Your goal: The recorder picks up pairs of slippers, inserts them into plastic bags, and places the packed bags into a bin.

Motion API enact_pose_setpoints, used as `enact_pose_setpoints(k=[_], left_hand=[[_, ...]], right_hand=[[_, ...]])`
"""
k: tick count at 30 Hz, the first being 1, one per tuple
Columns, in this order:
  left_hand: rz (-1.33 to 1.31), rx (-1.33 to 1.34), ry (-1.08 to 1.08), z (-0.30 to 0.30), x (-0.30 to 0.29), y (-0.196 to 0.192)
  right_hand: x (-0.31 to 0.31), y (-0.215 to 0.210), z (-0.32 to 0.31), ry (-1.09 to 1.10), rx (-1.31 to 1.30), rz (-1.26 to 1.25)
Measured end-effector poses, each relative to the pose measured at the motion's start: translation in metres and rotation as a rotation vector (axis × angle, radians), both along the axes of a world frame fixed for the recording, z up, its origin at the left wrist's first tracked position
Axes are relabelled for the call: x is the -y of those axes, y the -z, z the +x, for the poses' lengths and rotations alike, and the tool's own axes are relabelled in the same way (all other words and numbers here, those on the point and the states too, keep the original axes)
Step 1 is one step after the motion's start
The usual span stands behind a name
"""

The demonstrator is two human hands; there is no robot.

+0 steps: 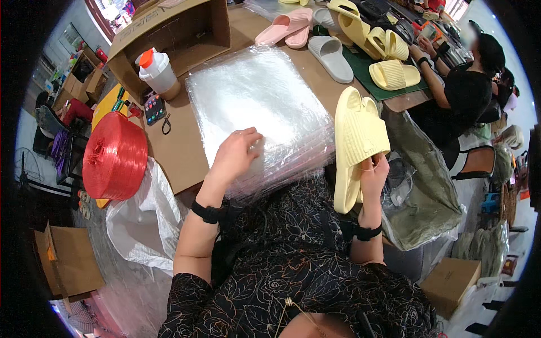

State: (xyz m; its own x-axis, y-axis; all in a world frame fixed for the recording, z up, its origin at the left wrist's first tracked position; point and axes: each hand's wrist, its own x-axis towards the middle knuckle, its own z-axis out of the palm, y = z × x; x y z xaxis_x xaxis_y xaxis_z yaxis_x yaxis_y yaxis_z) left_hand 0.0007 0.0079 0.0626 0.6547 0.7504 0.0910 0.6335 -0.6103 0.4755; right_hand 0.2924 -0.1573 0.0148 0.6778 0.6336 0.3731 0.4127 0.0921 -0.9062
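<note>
Black patterned shirt (315,270) nearest, then a stack of clear bags (253,90). Just right of it, yellow slippers (350,143), lengthwise away from the body, clasped by the nearer right hand (373,176). Left hand (234,153) loosely curled over the bags; whether pinching, I can't tell.

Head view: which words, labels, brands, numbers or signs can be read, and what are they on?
Open cardboard box: large printed letters on its top, not copied here.
Yellow slide sandals in the right hand: strap mark, too small to read.
Smartphone: screen icons; any text too small to read.
Closed cardboard box, lower right: faint mark, too blurred to read.
</note>
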Motion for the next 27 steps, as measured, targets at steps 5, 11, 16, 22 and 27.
enact_pose_setpoints(k=[5,11,16,22,27], left_hand=[[-0.066,0.225,-0.188,0.004,-0.007,0.016],[-0.314,0.306,-0.369,0.009,-0.018,0.008],[-0.130,0.056,-0.070,0.004,-0.011,0.014],[0.169,0.032,0.051,-0.006,0.013,0.029],[-0.062,0.196,-0.082,-0.006,0.003,0.026]], right_hand=[[0.001,-0.003,-0.004,-0.033,0.025,0.016],[-0.001,-0.004,-0.010,-0.063,0.006,0.077],[-0.003,0.002,-0.007,-0.011,0.062,-0.017],[-0.004,0.012,-0.003,0.012,0.143,-0.022],[0.001,-0.008,-0.005,-0.001,0.037,0.048]])
